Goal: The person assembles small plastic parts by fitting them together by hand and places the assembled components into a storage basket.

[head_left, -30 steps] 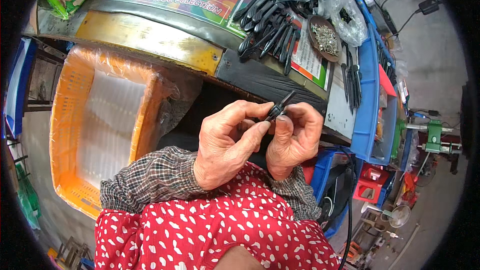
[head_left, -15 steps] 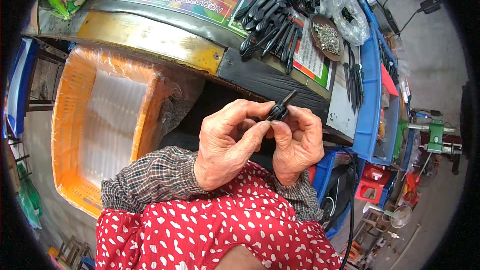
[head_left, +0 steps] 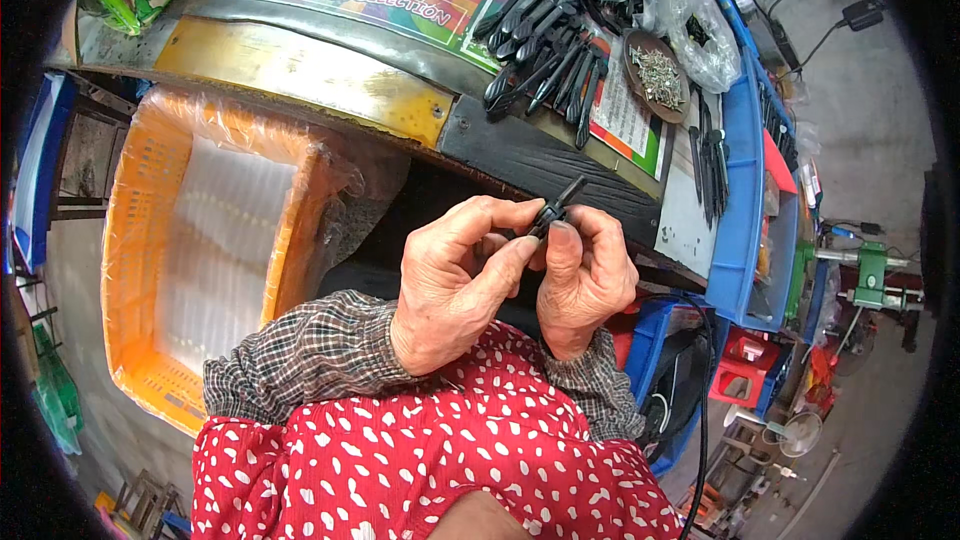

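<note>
Across the workbench [head_left: 530,145], a heap of long black pieces [head_left: 545,50] lies beside a brown dish [head_left: 640,41] of small metal bits, with a blue tray [head_left: 735,200] standing further right. From where I stand, an orange basket [head_left: 135,270] lined with clear plastic is on the person's left, below the bench edge. In front of that edge, above the red spotted garment [head_left: 420,450], a small black part [head_left: 554,210] is up between both hands, its thin stem slanting away. The left hand [head_left: 450,280] pinches it between thumb and forefinger; the right hand [head_left: 585,285] has curled fingers against it, though I can't tell whether they grip or merely steady it.
</note>
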A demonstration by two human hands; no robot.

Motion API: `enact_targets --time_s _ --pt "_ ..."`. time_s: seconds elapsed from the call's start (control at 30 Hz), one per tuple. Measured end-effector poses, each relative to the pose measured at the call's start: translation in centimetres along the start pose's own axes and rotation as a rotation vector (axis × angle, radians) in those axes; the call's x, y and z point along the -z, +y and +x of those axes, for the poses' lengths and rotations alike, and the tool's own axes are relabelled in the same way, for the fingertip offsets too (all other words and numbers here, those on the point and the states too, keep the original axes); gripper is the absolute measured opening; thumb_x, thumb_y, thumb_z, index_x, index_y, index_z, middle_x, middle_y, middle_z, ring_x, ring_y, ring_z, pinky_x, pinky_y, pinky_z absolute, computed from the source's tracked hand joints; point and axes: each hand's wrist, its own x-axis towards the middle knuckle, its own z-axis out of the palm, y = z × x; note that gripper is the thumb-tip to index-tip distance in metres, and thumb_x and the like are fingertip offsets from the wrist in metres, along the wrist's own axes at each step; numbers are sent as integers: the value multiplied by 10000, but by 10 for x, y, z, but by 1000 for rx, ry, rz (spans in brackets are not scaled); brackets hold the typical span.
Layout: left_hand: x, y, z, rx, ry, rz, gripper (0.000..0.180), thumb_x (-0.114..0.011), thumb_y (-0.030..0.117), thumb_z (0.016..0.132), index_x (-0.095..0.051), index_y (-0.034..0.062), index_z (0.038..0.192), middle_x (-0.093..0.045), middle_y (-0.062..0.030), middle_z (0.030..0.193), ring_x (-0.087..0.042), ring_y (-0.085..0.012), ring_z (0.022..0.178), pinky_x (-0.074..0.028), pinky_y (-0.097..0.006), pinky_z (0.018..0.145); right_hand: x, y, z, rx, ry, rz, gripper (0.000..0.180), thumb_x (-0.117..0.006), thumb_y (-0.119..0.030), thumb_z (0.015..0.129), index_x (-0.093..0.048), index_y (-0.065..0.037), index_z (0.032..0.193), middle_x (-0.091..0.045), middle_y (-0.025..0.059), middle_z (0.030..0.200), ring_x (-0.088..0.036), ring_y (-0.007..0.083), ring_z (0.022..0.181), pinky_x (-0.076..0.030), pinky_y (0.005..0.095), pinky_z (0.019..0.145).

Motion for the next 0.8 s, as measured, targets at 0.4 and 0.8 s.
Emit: enact_targets --time_s 0.4,0.8 --pt "0 -3 1 18 39 -57 239 -588 -43 847 -598 -45 1086 -589 -41 890 -538 -34 622 -432 -165 513 -5 5 11 206 0 -111 199 -626 -169 874 -551 -3 794 -514 119 629 -535 270 504 -426 331 474" --pt "-3 2 -3 -25 -3 -85 253 -578 -48 860 -589 -33 1111 -600 -50 943 -546 -43 653 -445 -172 543 -10 5 1 162 134 177 295 -710 -156 827 -526 21 974 -565 62 767 -522 84 597 -435 202 536"
